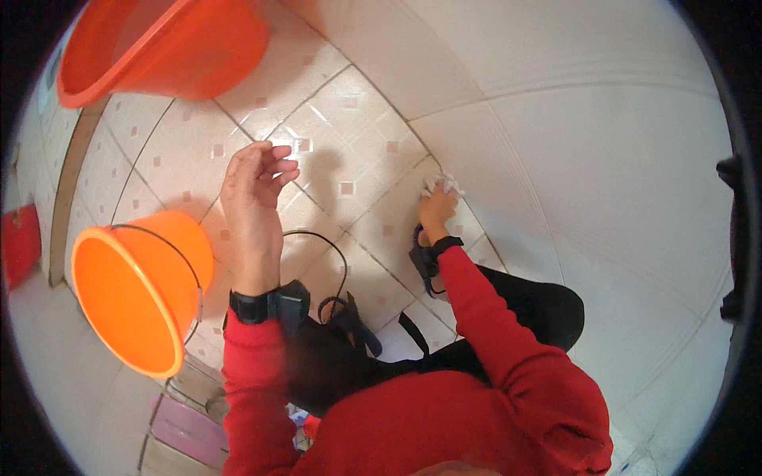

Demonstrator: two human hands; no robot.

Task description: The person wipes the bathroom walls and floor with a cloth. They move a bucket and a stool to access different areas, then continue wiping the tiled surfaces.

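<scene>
My right hand (438,209) presses a crumpled white cloth (443,183) onto the tiled floor (333,137), where the floor meets the pale wall. The fingers are partly buried in the cloth. My left hand (259,178) is raised in front of me over the floor, its fingers loosely curled and apart, with nothing in it. An orange bucket (143,291) with a thin handle stands to the left of my left forearm. What the bucket holds cannot be seen.
A large red-orange plastic basin (196,53) is at the upper left. The tiled wall (595,160) rises on the right. A thin black cord (333,244) lies on the floor near my feet. A pink object (187,429) and a red one (21,244) are at left.
</scene>
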